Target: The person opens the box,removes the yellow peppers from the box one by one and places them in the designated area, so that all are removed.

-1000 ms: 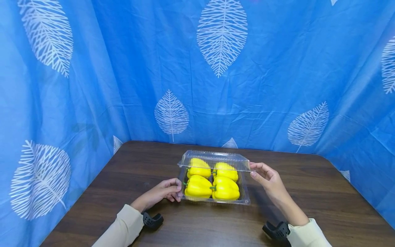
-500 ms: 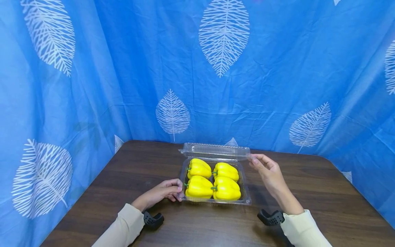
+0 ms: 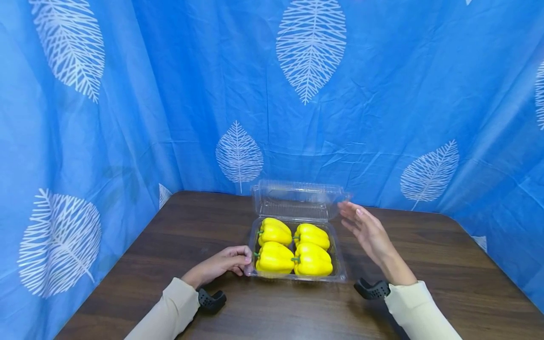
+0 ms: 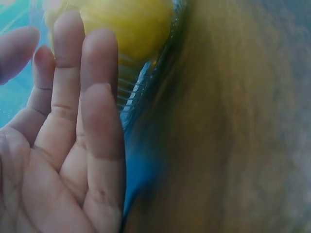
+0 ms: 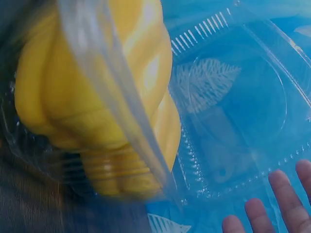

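Holds right hand (image 3: 369, 232) spread, gripping nothing — nearer to raised lid (image 3: 293, 208) at its ten o'clock, long axis nine-to-three; rests left hand (image 3: 222, 265), loose-fingered, at eight o'clock corner of box (image 3: 339, 270).

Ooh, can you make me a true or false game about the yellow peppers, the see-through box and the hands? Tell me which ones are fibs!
1. Four yellow peppers sit in the clear box. True.
2. The lid is shut over the peppers. False: it stands open at the back of the box.
3. The left hand is at the box's front left corner. True.
4. The right hand is holding a pepper. False: it is beside the lid, and all the peppers are in the box.
5. The blue curtain has white leaves on it. True.
6. The table is white. False: it is brown.
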The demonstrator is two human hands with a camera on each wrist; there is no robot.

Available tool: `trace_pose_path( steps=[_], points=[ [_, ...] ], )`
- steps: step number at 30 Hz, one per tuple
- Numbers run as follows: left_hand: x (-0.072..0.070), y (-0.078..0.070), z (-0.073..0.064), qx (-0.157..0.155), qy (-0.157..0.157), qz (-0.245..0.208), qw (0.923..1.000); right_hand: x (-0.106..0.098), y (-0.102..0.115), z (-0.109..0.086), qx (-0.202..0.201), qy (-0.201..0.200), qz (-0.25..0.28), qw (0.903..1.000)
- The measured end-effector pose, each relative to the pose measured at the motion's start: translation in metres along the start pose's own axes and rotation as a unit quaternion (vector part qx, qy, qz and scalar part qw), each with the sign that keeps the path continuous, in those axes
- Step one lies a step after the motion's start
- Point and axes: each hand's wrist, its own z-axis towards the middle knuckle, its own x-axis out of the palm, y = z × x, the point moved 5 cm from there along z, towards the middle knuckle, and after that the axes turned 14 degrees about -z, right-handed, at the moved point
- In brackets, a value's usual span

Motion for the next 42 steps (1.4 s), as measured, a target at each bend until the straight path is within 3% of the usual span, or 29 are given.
trace_pose_path(
  steps=[6, 15, 21, 32, 42],
  points=[
    [-0.002, 0.0, 0.0, 0.002, 0.011, 0.002, 0.9999, 0.001, -0.008, 0.003, 0.023, 0.046, 0.002, 0.9987],
    [0.0, -0.002, -0.001, -0.001, 0.018, 0.012, 0.9998, 0.0, -0.021, 0.006, 0.107, 0.076, -0.045, 0.9903],
    [-0.001, -0.001, 0.0, 0.006, 0.027, 0.009, 0.9996, 0.001, -0.027, 0.007, 0.138, 0.077, -0.008, 0.9874],
    [-0.001, 0.001, -0.001, 0.013, 0.036, 0.012, 0.9992, 0.003, -0.044, 0.01, 0.157, 0.074, 0.066, 0.9827],
    [-0.001, 0.001, 0.0, 0.017, 0.037, 0.015, 0.9991, 0.002, -0.057, 0.009, 0.18, 0.071, 0.062, 0.9792]
  ],
)
